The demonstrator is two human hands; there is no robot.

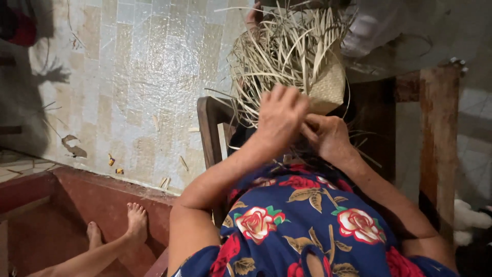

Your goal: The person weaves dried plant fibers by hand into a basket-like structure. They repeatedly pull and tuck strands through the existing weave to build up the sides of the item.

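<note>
I am weaving a straw mat [328, 87]: left hand [279, 115] and right hand [325, 134] are pinching strands at six o'clock, likely needing another tuck next.

Pale tiled floor [128, 61] strewn with scattered straw scraps [165, 180].

The woven straw piece [328, 87] ran off the top edge. The left hand [279, 120] hid its lower weave; the right hand [328, 136] had its fingertips buried beneath. 2 bare feet [115, 228] belonged to someone cut off below.
</note>
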